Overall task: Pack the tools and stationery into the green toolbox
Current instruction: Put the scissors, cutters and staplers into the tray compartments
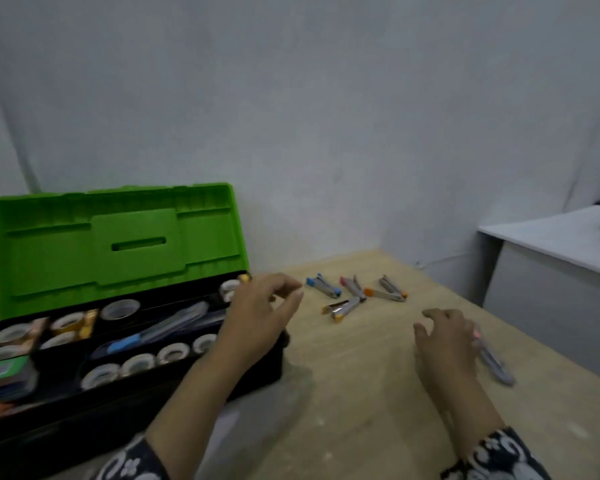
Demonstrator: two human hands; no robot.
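Here, green toolbox (118,237) — lid up, tape-filled

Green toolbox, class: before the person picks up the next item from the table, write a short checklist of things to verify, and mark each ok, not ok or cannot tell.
1. Green toolbox lid open: ok.
2. Left hand holds nothing: ok.
3. Right hand holds nothing: ok.
4. Staplers on the table, unobstructed: ok.
5. Utility knife blade retracted: cannot tell, blurred.
6. Free space among the tape rolls: cannot tell.
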